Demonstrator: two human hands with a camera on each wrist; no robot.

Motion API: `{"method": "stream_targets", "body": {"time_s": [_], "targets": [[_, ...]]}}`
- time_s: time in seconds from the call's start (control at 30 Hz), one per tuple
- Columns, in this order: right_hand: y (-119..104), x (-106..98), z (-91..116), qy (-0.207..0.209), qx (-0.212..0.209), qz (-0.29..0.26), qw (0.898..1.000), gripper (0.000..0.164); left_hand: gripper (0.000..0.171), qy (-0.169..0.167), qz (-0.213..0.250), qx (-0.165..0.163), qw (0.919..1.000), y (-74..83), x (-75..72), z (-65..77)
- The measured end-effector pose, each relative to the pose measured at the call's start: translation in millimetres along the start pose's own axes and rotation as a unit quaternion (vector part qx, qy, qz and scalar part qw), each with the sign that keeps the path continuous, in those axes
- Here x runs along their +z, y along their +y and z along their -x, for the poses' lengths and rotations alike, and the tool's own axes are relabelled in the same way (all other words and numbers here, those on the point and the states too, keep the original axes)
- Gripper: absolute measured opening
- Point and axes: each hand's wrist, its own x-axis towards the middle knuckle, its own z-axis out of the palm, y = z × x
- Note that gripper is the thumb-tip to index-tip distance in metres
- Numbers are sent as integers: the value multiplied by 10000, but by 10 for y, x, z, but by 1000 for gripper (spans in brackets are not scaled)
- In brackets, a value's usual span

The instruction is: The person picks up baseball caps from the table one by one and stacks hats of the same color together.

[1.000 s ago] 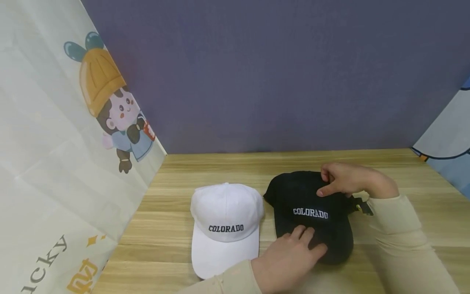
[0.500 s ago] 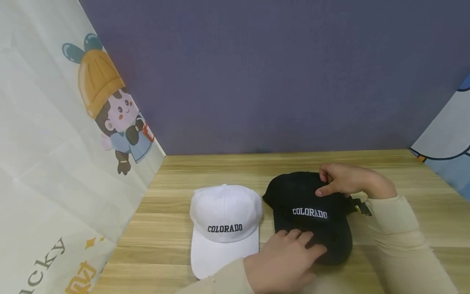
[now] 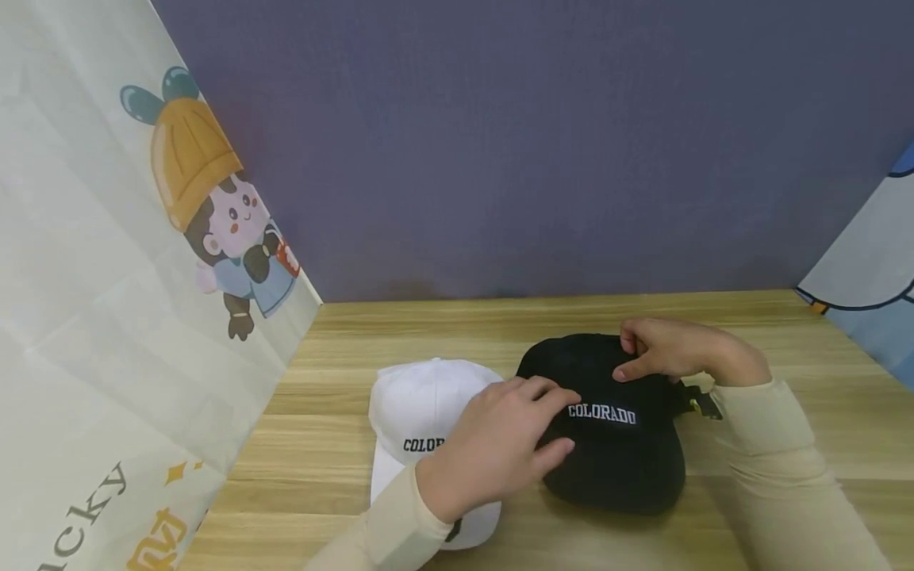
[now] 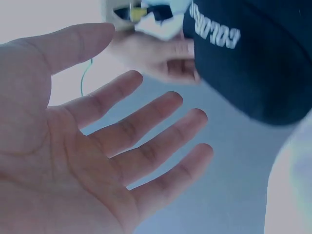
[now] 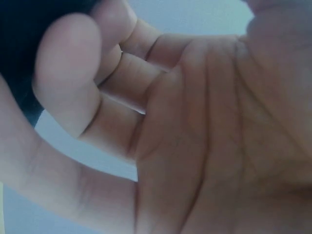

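Observation:
A black baseball cap [image 3: 612, 468], embroidered with COLORADO in white, lies brim toward me at the right in the head view. My right hand [image 3: 674, 349] grips the upper right of its crown, thumb at the front and fingers curled. Those fingers bend against dark cloth [image 5: 19, 39] in the right wrist view. My left hand [image 3: 493, 444] hovers between the two caps, overlapping both in the head view. Its palm and spread fingers show in the left wrist view, apart from the black cap there. A white baseball cap [image 3: 403, 396] with black lettering lies at the left, partly hidden behind this hand.
Both caps are on a wood-grain table [image 3: 286, 492]. A dark blue-grey panel [image 3: 543, 151] stands along the back edge. At the left hangs a pale sheet [image 3: 71, 262] with a cartoon figure; a printed sheet [image 3: 867, 246] borders the right.
My left hand has left the black cap's brim and moved up and left, now partly covering the white cap. The right hand keeps its place on the black cap's crown.

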Motion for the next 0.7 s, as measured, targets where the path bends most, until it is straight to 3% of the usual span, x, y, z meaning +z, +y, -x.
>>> {"method": "stream_targets", "body": {"time_s": [0.27,0.43,0.7], "targets": [[10,-13,-26,-17,-129,12,9999,43,41,217,403,-772,9960,-318,-147,11],[8,-9,-36,189,-356,234,9989,41,40,461,451,-1247,9901,-523,-184,23],[27,-46,-20,1095,-564,428,9915,31,41,886,553,-1838,9774,-864,-271,95]]}}
